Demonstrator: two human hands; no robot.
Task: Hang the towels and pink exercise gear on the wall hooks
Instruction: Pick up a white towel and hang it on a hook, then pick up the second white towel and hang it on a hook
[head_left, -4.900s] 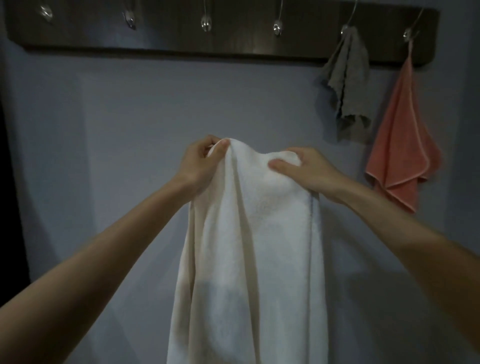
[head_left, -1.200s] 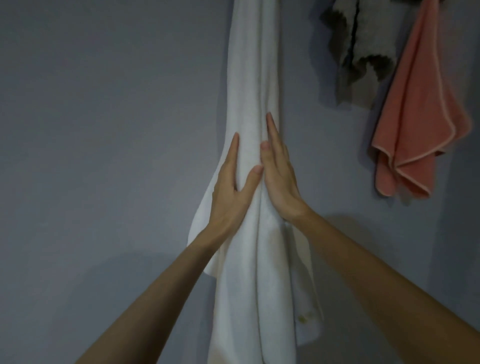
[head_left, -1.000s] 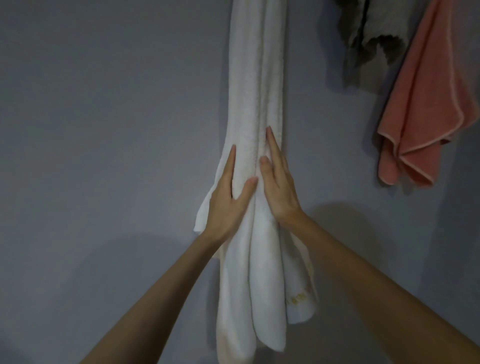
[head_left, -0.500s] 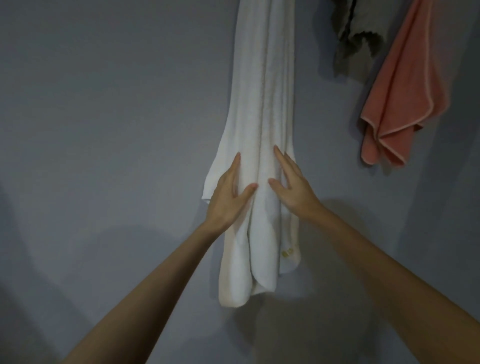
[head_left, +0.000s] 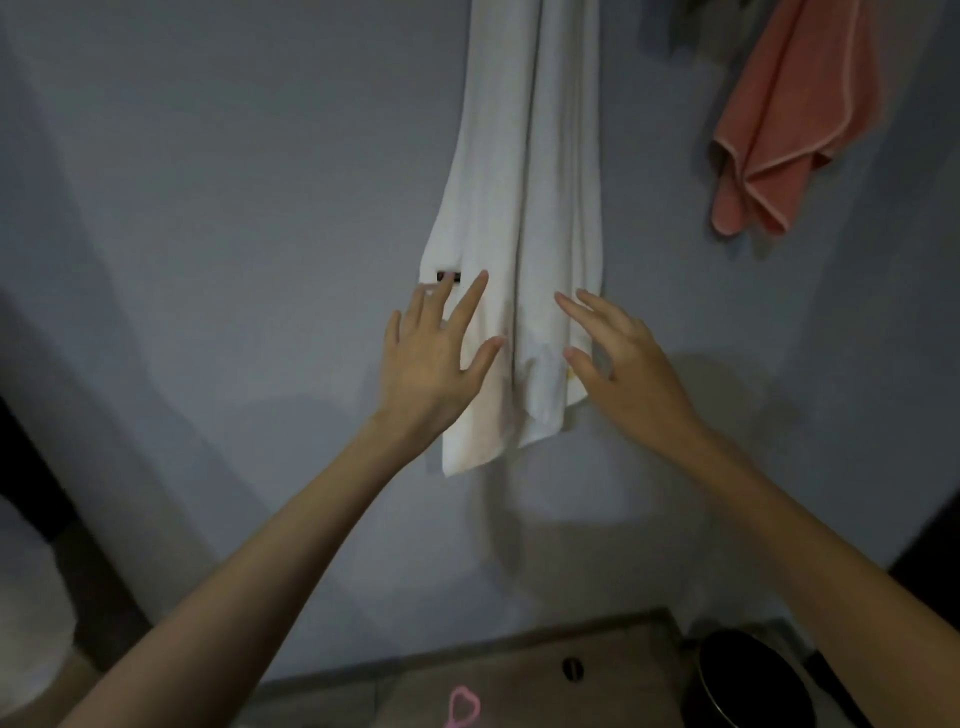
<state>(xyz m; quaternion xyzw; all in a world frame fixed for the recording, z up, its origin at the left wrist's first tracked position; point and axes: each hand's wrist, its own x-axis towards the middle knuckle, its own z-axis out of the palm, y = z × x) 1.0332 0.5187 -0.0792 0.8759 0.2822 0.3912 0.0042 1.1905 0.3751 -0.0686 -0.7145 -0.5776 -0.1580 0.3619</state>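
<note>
A long white towel (head_left: 524, 182) hangs down the grey wall from above the frame; its hook is out of view. My left hand (head_left: 434, 358) is spread open in front of the towel's lower left edge. My right hand (head_left: 618, 358) is open by the lower right edge, fingers apart, holding nothing. To the upper right hangs a salmon-pink towel (head_left: 789, 119), with the bottom of a grey cloth (head_left: 691, 21) just left of it. A pink heart-shaped loop of exercise gear (head_left: 461, 706) lies on the floor at the bottom edge.
A black round bin (head_left: 748, 680) stands on the floor at the lower right. A tan floor strip (head_left: 519, 670) runs along the wall's foot, with a small dark drain (head_left: 571, 667). A white rounded object (head_left: 26, 613) sits at the lower left.
My hands slid down the hanging white towel and have come off it, fingers spread. The view has tilted down, showing the floor, the bin and the pink loop.
</note>
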